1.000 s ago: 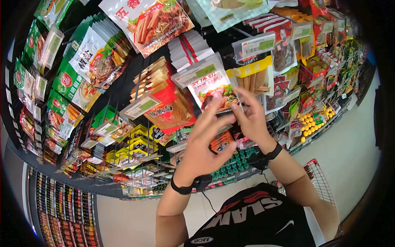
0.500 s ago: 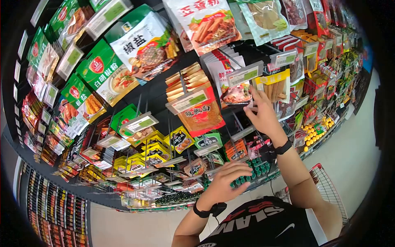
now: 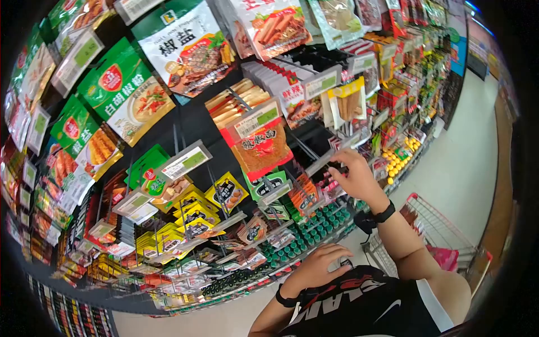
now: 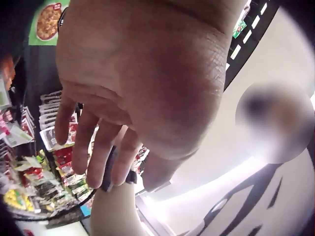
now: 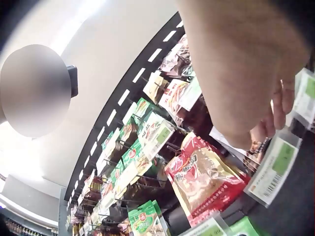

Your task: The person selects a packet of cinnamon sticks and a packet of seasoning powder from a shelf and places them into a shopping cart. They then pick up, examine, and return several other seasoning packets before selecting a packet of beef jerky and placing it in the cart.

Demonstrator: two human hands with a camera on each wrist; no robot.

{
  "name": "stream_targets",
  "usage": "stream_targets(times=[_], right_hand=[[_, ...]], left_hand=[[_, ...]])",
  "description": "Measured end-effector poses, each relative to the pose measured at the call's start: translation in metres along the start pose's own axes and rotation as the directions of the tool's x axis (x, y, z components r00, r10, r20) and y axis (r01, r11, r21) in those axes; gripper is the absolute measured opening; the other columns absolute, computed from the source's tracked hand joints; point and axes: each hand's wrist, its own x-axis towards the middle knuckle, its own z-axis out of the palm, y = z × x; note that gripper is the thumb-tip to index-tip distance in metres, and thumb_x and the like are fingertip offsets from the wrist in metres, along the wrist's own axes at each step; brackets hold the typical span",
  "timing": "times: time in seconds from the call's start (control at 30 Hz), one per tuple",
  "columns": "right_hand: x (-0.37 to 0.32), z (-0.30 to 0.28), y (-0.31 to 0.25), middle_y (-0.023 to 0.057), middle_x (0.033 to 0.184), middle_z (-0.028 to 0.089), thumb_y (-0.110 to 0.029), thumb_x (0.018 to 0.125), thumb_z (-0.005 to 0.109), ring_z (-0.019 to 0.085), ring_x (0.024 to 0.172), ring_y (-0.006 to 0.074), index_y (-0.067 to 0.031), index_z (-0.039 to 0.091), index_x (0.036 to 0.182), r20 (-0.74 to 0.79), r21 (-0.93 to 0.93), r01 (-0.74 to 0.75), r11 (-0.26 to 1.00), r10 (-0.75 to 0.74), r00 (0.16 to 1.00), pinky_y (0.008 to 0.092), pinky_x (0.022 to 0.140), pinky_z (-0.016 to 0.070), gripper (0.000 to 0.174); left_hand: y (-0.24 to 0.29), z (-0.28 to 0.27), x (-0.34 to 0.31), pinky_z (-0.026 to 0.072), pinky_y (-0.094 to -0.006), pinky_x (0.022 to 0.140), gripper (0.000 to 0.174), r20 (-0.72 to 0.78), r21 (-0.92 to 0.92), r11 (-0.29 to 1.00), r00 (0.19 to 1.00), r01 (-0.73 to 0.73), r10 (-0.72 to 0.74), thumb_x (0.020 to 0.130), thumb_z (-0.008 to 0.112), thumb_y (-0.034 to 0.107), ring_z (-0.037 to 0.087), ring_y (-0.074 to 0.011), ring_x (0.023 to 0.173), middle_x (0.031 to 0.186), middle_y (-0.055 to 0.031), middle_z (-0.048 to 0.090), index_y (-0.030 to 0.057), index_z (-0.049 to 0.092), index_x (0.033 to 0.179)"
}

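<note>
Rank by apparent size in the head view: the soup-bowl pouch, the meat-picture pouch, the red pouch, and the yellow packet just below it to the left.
Largest: soup-bowl pouch and meat-picture pouch, too alike to rank
Then: red pouch
Smallest: yellow packet

Right hand (image 3: 356, 177) reaches out, fingers bent; left hand (image 3: 319, 266) lies loosely open.

On your right, you have a wire shopping cart (image 3: 449, 222) with a pink bag (image 3: 443, 258) inside, standing on the pale floor (image 3: 474, 135). Down at your far left, you see a tightly packed rack (image 3: 70, 306).
</note>
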Motion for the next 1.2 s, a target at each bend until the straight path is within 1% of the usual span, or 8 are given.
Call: stream_targets(times=[0.07, 0.23, 0.37, 0.5, 0.6, 0.77, 0.9, 1.2], right_hand=[[-0.027, -0.006, -0.007, 0.0170, 0.088, 0.068, -0.010, 0.085, 0.071, 0.066, 0.088, 0.0341, 0.0010, 0.069, 0.092, 0.035, 0.119, -0.044, 0.992, 0.040, 0.999, 0.0414, 0.081, 0.0521, 0.014], [-0.133, -0.009, 0.023, 0.0172, 0.088, 0.068, -0.009, 0.087, 0.067, 0.066, 0.084, 0.0342, 0.0003, 0.070, 0.090, 0.278, 0.061, -0.184, 0.981, 0.161, 0.947, 0.0432, 0.077, 0.0522, 0.010], [-0.193, -0.004, 0.016, 0.0182, 0.090, 0.068, -0.015, 0.090, 0.066, 0.066, 0.087, 0.0374, 0.0001, 0.071, 0.092, 0.430, -0.048, -0.304, 0.951, 0.294, 0.853, 0.0456, 0.080, 0.0528, 0.016], [-0.237, 0.014, 0.022, 0.0204, 0.106, 0.067, -0.026, 0.092, 0.066, 0.066, 0.100, 0.0392, -0.0006, 0.068, 0.113, 0.593, -0.142, -0.250, 0.958, 0.285, 0.753, 0.0468, 0.087, 0.0539, 0.032], [-0.239, 0.000, 0.009, 0.0194, 0.118, 0.064, -0.030, 0.092, 0.068, 0.065, 0.106, 0.0398, -0.0025, 0.059, 0.128, 0.605, -0.327, -0.337, 0.883, 0.469, 0.643, 0.0476, 0.091, 0.0531, 0.046], [-0.242, -0.005, 0.022, 0.0186, 0.117, 0.064, -0.035, 0.092, 0.067, 0.065, 0.108, 0.0397, -0.0043, 0.057, 0.130, 0.595, -0.572, -0.318, 0.756, 0.649, 0.473, 0.0482, 0.093, 0.0521, 0.049], [-0.248, 0.009, 0.036, 0.0173, 0.118, 0.065, -0.039, 0.093, 0.066, 0.065, 0.108, 0.0397, -0.0044, 0.058, 0.128, 0.668, -0.495, -0.334, 0.802, 0.597, 0.444, 0.0494, 0.094, 0.0515, 0.050], [-0.258, -0.019, 0.110, 0.0186, 0.113, 0.068, -0.037, 0.091, 0.067, 0.066, 0.105, 0.0408, -0.0060, 0.060, 0.126, 0.683, -0.337, -0.387, 0.858, 0.506, 0.527, 0.0521, 0.089, 0.0533, 0.047]], left_hand=[[-0.005, 0.008, -0.005, 0.0458, -0.0414, 0.100, 0.034, 0.105, -0.047, 0.998, 0.994, 0.041, -0.036, 0.092, 0.070, 0.026, 0.061, -0.0335, 0.112, 0.116, -0.0159, 0.067, 0.0058, 0.065, 0.119], [-0.025, 0.042, -0.025, 0.0467, -0.0436, 0.101, 0.046, 0.360, -0.078, 0.997, 0.933, 0.000, 0.028, 0.094, 0.069, 0.032, 0.060, -0.0366, 0.116, 0.126, -0.0172, 0.065, 0.0093, 0.059, 0.133], [-0.026, 0.062, -0.030, 0.0472, -0.0457, 0.101, 0.061, 0.730, -0.263, 0.950, 0.679, 0.170, 0.080, 0.091, 0.070, 0.030, 0.061, -0.0403, 0.114, 0.126, -0.0223, 0.064, 0.0077, 0.050, 0.144], [-0.051, 0.091, -0.049, 0.0411, -0.0440, 0.110, 0.071, 0.685, -0.454, 0.881, 0.686, 0.136, 0.246, 0.094, 0.064, 0.050, 0.053, -0.0386, 0.132, 0.144, -0.0215, 0.053, 0.0060, 0.047, 0.147], [-0.062, 0.092, -0.045, 0.0348, -0.0421, 0.115, 0.090, 0.713, -0.563, 0.783, 0.635, 0.265, 0.298, 0.090, 0.061, 0.066, 0.047, -0.0361, 0.139, 0.150, -0.0225, 0.048, 0.0015, 0.042, 0.150], [-0.076, 0.094, -0.059, 0.0275, -0.0438, 0.120, 0.088, 0.772, -0.473, 0.812, 0.605, 0.341, 0.196, 0.090, 0.064, 0.062, 0.035, -0.0374, 0.147, 0.159, -0.0219, 0.035, 0.0051, 0.039, 0.153], [-0.073, 0.097, -0.061, 0.0261, -0.0435, 0.121, 0.089, 0.773, -0.427, 0.821, 0.625, 0.378, 0.114, 0.089, 0.064, 0.060, 0.033, -0.0376, 0.149, 0.160, -0.0227, 0.033, 0.0063, 0.036, 0.154], [-0.054, 0.130, -0.002, 0.0246, -0.0425, 0.122, 0.094, 0.769, -0.365, 0.834, 0.639, 0.414, 0.019, 0.089, 0.062, 0.066, 0.031, -0.0378, 0.150, 0.160, -0.0248, 0.032, 0.0031, 0.035, 0.154]])
